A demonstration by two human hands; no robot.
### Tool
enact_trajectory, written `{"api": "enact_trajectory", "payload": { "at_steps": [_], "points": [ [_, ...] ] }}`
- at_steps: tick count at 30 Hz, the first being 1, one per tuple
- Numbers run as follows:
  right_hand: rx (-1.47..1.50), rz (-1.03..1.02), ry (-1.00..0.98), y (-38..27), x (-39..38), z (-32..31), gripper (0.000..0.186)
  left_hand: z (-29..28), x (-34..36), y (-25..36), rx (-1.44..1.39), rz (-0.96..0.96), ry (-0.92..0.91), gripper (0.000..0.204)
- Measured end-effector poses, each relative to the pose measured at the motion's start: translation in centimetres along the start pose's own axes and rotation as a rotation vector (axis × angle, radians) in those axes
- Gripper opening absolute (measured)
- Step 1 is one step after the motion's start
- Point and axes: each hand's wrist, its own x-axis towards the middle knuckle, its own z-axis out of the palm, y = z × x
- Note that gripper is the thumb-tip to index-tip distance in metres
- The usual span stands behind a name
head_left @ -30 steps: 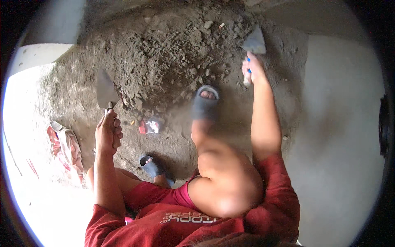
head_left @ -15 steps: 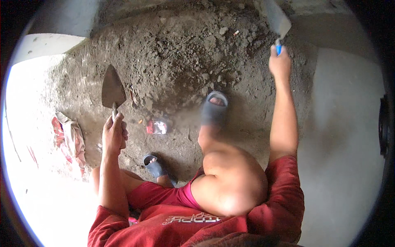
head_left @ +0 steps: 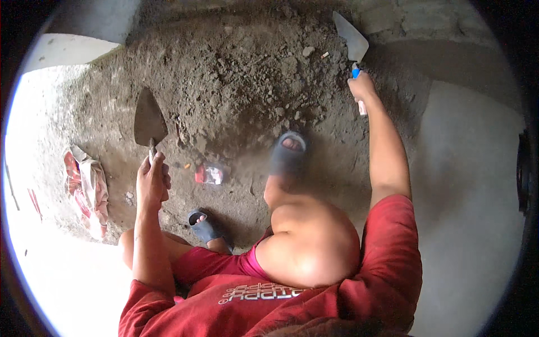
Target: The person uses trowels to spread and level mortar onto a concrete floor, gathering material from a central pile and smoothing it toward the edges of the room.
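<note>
My left hand [head_left: 152,180] is closed round the handle of a dull brown pointing trowel [head_left: 149,119], its blade pointing away from me above the dirt. At the far right, my right hand [head_left: 362,89] grips the blue and white handle of a second trowel [head_left: 352,38], whose blade is pale grey. That blade is over the far edge of the loose soil [head_left: 264,78], by the wall; whether it touches the soil I cannot tell. Crumbled clods lie between the two trowels.
A crumpled sack [head_left: 90,188] lies at the left. Near my feet is a small red and clear packet [head_left: 209,174]. My sandalled feet [head_left: 287,151] stand on the dirt. A grey concrete surface [head_left: 466,163] spans the right side, and a low wall [head_left: 443,22] runs behind.
My right hand with its trowel has shifted left and slightly nearer, and the blade shows more fully. The left hand and its trowel stay almost where they were.
</note>
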Motion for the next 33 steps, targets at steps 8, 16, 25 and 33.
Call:
{"api": "enact_trajectory", "payload": {
  "at_steps": [8,16,25,33],
  "points": [
    [-0.014,-0.037,-0.043,5.2,-8.2,4.8,0.032,0.9,0.5,0.4,0.043,-0.017,-0.027,0.025],
    [0.433,-0.110,0.309,-5.9,-6.6,-2.8,0.041,1.0,1.3,-0.3,0.089,-0.003,-0.035,0.023],
    [0.089,0.021,-0.066,-3.1,0.2,-1.5,0.036,-0.3,0.8,-0.6,0.019,-0.029,0.005,0.024],
    [-0.206,-0.220,0.055,-1.7,2.8,-0.2,0.038,-0.3,0.4,-0.1,0.034,-0.082,-0.022,0.028]
  ]
}}
